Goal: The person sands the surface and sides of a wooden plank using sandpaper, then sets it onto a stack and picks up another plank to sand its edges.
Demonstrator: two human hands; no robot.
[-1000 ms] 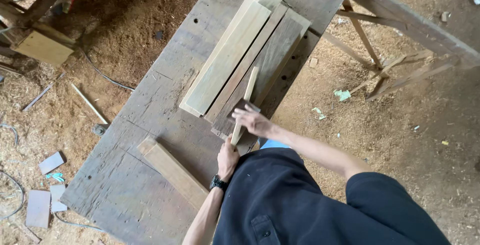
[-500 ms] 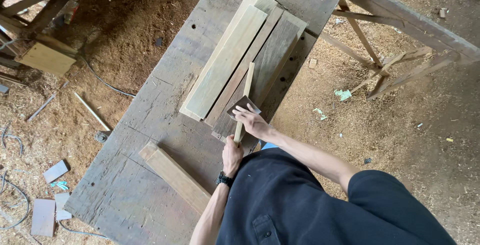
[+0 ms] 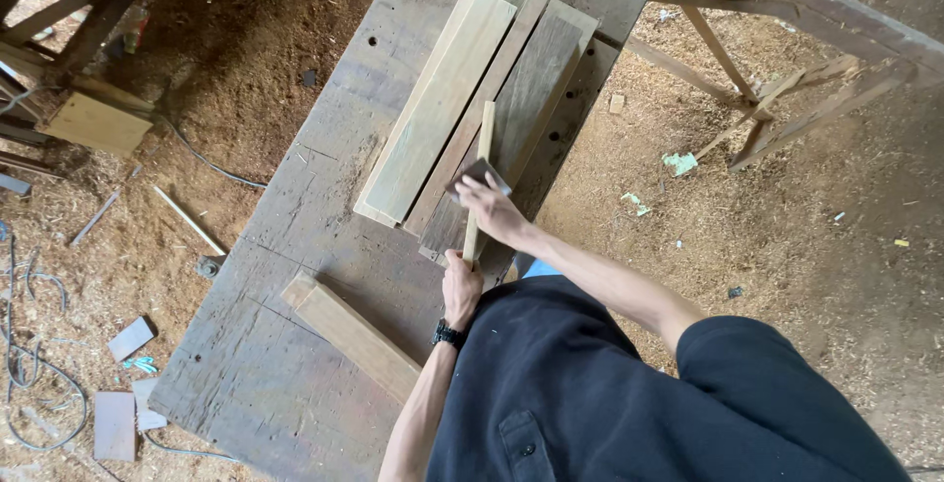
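A narrow wooden strip lies on the stacked boards at the near right of the surface, its long axis running from the person's body up and slightly right, far end pointing away. The left hand has its fingers closed around the near end; the right hand presses a dark sanding pad against the strip about midway. Judging by that position, sanding looks partly done, the far half perhaps left. A loose plank lies apart, nearer left.
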